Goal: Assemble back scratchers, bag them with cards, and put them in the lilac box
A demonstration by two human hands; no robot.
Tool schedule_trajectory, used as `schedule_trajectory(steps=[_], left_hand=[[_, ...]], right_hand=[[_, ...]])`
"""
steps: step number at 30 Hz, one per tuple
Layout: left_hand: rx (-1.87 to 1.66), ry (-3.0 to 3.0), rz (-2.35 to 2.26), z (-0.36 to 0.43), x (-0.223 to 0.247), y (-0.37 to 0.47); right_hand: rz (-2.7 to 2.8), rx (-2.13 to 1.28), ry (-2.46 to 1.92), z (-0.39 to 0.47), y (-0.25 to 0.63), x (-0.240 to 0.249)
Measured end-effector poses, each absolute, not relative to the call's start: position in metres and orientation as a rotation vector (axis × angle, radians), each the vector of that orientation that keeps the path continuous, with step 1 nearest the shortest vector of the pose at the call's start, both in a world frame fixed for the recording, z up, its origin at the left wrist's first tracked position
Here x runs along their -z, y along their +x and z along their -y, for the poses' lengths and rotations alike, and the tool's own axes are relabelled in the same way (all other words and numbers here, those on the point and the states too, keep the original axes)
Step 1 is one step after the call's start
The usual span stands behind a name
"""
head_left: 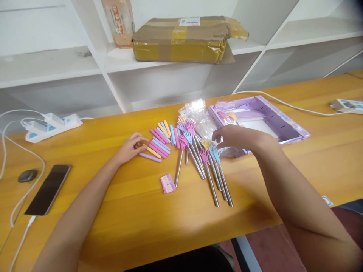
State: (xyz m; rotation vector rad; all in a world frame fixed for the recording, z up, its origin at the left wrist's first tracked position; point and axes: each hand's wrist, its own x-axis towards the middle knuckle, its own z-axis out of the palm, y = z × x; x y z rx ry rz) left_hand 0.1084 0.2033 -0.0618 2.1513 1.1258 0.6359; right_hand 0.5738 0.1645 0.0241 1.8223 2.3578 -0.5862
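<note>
My left hand [132, 147] rests at the left end of a group of short pastel sticks [160, 145], its fingers loosely bent and apart. The fingertips are by a yellow stick [153, 151], with a purple stick [150, 157] just below. To the right lie several back scratchers with metal rods [212, 185] and small hand-shaped heads in pink [204, 155], blue and yellow. Over their right side hovers my right hand [231, 136], fingers curved with a gap between thumb and forefinger, nothing seen in it. A small pink printed card [168, 183] lies below the sticks.
Clear plastic bags [200, 117] lie behind the scratchers, beside an open purple box [286, 117] holding more pieces. At left are a phone [48, 190], a dark small device [27, 175], cables and a power strip [53, 126]. A taped carton [181, 39] stands on the shelf.
</note>
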Motion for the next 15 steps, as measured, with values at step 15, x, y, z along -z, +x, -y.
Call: schedule_trajectory(steps=[15], left_hand=[[-0.666,1.846,-1.110,-0.215,0.073,0.095]], right_hand=[[-2.404,0.518,1.920,-0.177,0.548,-0.001]])
